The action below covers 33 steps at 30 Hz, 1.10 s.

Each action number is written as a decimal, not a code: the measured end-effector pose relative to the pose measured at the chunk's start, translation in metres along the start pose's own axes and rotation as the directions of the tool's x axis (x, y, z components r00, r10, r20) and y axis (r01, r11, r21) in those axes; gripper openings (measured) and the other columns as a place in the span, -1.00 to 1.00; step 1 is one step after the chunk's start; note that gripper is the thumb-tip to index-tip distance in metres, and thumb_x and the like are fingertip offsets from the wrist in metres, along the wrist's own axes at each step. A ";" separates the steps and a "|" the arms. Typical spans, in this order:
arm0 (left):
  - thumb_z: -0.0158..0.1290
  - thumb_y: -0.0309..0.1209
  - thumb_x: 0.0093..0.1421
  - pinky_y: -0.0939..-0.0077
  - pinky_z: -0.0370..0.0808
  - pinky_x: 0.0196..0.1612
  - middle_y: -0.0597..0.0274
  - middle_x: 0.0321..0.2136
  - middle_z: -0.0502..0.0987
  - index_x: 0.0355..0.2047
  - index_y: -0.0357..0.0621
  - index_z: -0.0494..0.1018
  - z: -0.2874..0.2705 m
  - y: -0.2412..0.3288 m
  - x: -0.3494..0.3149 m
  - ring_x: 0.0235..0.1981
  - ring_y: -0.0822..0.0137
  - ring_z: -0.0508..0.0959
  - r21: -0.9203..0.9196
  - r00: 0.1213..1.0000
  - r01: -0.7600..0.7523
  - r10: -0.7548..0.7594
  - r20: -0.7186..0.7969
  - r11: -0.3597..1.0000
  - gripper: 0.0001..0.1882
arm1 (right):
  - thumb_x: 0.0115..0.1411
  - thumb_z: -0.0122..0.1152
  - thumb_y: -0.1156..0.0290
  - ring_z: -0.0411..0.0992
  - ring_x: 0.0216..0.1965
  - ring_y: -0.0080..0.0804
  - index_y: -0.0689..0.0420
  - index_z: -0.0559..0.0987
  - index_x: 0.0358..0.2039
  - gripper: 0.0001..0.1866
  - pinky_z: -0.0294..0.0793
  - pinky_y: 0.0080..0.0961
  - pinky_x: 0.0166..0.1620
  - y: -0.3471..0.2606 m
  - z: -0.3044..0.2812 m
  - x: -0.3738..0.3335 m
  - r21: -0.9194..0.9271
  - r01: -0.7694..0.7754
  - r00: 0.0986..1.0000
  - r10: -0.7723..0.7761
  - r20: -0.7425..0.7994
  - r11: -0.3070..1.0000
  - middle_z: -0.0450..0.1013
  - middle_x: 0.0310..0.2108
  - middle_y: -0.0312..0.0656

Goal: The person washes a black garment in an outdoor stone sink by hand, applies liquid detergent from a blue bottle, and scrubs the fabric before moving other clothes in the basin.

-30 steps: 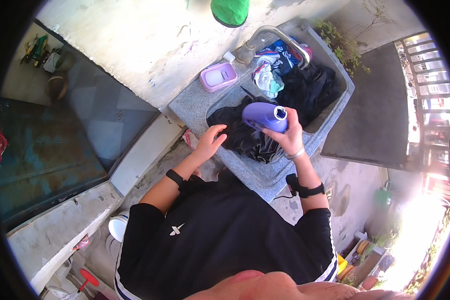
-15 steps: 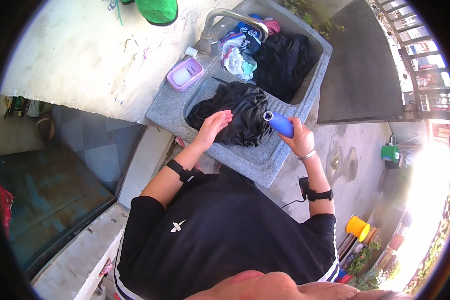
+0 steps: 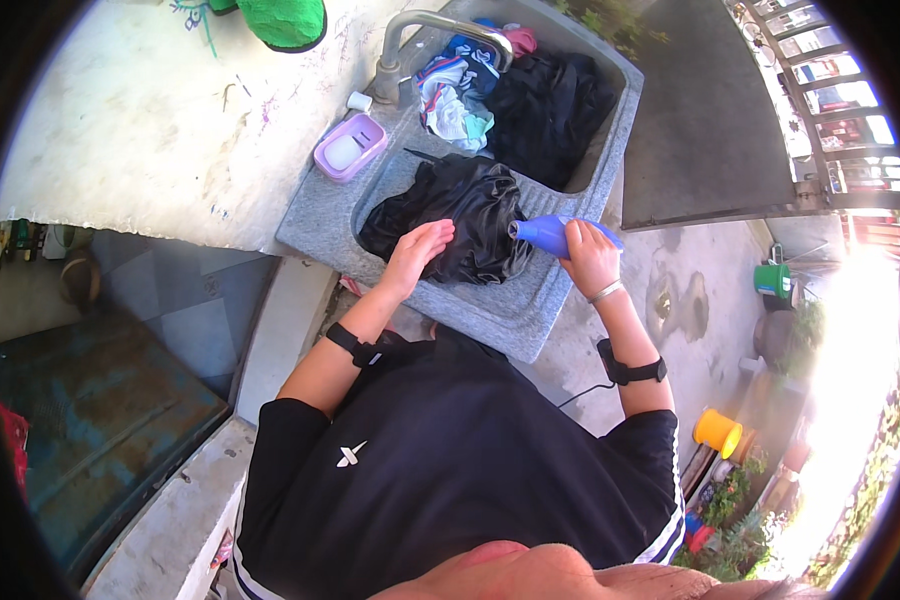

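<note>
Tipped flatter than a moment ago, the bottle [image 3: 544,234] points left at black cloth [image 3: 470,200] in the grey sink [image 3: 515,325], the right hand [image 3: 592,258] clamped round it, the left hand's [image 3: 418,258] fingers together by the cloth. Farther off, a curved tap [image 3: 391,58] overhangs mixed clothes [image 3: 455,100], right of a lilac soap dish [image 3: 350,148]. Violet-blue, uncapped, the bottle is partly hidden by fingers.

- Soap dish [image 3: 348,174], lilac, with something white inside
- Pale wall [image 3: 140,130], scribbled on; a green object [image 3: 285,22] at its top
- Dark panel [image 3: 705,130], beside a barred gate [image 3: 838,117]
- Green bucket [image 3: 772,280], far right
- Yellow spool [image 3: 712,431], lower right, plants [image 3: 735,497] near it
- Worn, dark board [image 3: 90,410], left, something red [image 3: 11,440] at its edge
- Bluish tiles [image 3: 182,305] beyond the board
</note>
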<state>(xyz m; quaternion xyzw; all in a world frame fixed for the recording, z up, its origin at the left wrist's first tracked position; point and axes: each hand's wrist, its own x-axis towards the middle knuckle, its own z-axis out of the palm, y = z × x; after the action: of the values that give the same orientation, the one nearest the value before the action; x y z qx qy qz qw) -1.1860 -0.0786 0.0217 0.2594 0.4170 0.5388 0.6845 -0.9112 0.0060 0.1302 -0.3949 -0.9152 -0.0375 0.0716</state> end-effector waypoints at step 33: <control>-0.21 -0.23 0.32 0.40 0.26 0.13 0.08 -0.02 0.40 0.04 -0.32 0.29 -0.004 -0.010 -0.007 0.04 0.28 0.39 0.006 0.999 0.003 -0.003 -0.032 1.000 -0.57 | -0.01 0.03 0.46 0.43 -0.43 -0.36 0.14 0.37 -0.37 -0.85 0.44 -0.49 -0.41 -0.001 0.020 0.022 -0.291 0.138 0.990 -0.130 0.048 0.947 0.38 -0.52 -0.23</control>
<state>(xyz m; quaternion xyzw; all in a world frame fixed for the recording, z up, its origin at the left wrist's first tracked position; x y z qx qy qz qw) -1.1845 -0.0887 0.0134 0.2520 0.4301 0.5406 0.6777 -0.9291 0.0236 0.1137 -0.3387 -0.9250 -0.1720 -0.0032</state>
